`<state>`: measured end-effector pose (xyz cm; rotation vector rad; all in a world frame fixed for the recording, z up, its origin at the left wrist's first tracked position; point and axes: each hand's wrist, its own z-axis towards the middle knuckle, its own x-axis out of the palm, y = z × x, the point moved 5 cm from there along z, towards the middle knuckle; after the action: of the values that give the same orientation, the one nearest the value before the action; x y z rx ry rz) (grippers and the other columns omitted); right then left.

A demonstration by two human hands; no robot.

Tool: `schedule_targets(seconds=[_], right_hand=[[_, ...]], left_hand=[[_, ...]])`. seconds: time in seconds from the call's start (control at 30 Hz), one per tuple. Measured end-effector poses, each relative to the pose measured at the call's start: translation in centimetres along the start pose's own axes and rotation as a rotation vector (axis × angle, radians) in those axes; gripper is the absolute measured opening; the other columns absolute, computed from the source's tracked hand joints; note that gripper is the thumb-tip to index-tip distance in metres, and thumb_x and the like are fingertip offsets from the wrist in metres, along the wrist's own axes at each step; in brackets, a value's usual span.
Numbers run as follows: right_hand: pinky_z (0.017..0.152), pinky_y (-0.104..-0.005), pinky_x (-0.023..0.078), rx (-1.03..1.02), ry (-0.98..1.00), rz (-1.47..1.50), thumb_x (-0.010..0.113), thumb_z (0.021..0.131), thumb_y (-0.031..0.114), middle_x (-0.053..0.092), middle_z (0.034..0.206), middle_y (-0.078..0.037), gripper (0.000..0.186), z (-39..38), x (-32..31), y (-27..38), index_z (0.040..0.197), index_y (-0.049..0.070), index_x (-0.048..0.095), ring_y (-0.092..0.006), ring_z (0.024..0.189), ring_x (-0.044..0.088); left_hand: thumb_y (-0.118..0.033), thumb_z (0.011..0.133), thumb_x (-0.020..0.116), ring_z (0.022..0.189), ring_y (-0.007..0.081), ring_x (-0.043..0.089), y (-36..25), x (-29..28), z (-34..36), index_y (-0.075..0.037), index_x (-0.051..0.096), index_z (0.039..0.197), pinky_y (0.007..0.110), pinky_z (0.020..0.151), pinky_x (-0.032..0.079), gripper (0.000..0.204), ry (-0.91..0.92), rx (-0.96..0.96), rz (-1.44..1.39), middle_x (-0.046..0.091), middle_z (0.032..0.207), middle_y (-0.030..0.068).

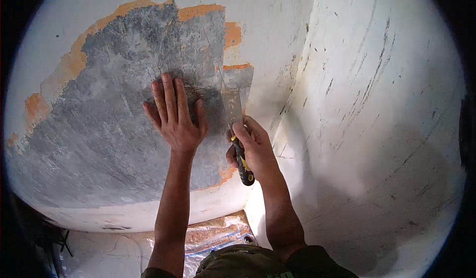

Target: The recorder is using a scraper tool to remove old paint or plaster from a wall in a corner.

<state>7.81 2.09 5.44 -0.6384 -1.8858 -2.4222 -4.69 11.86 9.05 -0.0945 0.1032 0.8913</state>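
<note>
My left hand lies flat with spread fingers against a wall, over a large bare grey patch where the covering is gone. Ragged orange and white layers edge this patch. To its right, my right hand grips a putty knife by its black and yellow handle. The knife's broad metal blade points up and lies near the patch's right edge, its face speckled with residue. Whether the blade touches the wall I cannot tell.
A second white wall, streaked with dark scratches, meets the first at a corner on the right. Below, crumpled plastic sheeting covers part of the floor. Dark thin-legged objects stand at the lower left.
</note>
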Motion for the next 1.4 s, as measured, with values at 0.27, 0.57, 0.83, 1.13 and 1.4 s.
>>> schedule_targets(seconds=[0.27,0.57,0.83,1.13,1.4], right_hand=[[0.038,-0.0283,0.039,0.065,0.016,-0.003,0.05,0.1,0.035,0.047,0.059,-0.001,0.035,1.0,2.2,2.5,0.085,0.003,0.052,-0.0118,0.04,0.046],[0.038,-0.0289,0.038,0.101,0.037,0.065,0.052,0.098,0.04,0.046,0.06,0.0,0.037,0.7,1.7,0.0,0.083,0.006,0.051,-0.0097,0.039,0.043],[0.038,-0.027,0.037,0.056,0.07,0.056,0.049,0.1,0.035,0.045,0.06,0.001,0.034,2.0,2.3,2.9,0.083,0.005,0.05,-0.0093,0.039,0.042],[0.038,-0.0285,0.038,0.099,0.053,0.058,0.049,0.1,0.035,0.045,0.06,0.0,0.034,1.6,2.2,2.8,0.084,0.005,0.05,-0.0099,0.039,0.042],[0.037,-0.0289,0.037,0.059,0.038,-0.034,0.048,0.1,0.036,0.045,0.059,-0.001,0.035,0.9,2.3,1.0,0.084,0.004,0.049,-0.0103,0.038,0.041]], left_hand=[[-0.03,0.094,0.05,0.144,0.0365,0.022,0.1,-0.1,-0.1,-0.004,0.039,0.144,0.055,0.115,0.004,0.057,-0.005,-0.006,-0.018,0.031,0.153,0.0159],[-0.03,0.095,0.049,0.144,0.0358,0.021,0.2,0.1,0.0,-0.005,0.038,0.144,0.055,0.115,0.004,0.056,-0.02,-0.003,-0.02,0.03,0.154,0.0152],[-0.032,0.092,0.051,0.142,0.0345,0.027,0.3,0.1,0.2,-0.004,0.046,0.139,0.053,0.116,0.001,0.055,-0.02,-0.031,-0.014,0.037,0.15,0.0144],[-0.031,0.093,0.051,0.144,0.0346,0.023,0.1,0.0,0.1,-0.005,0.041,0.142,0.054,0.115,0.002,0.057,0.001,-0.028,-0.016,0.033,0.153,0.0142],[-0.031,0.091,0.052,0.144,0.0333,0.025,0.3,0.2,0.0,-0.005,0.044,0.141,0.053,0.116,0.0,0.056,-0.014,-0.033,-0.03,0.035,0.151,0.0133]])
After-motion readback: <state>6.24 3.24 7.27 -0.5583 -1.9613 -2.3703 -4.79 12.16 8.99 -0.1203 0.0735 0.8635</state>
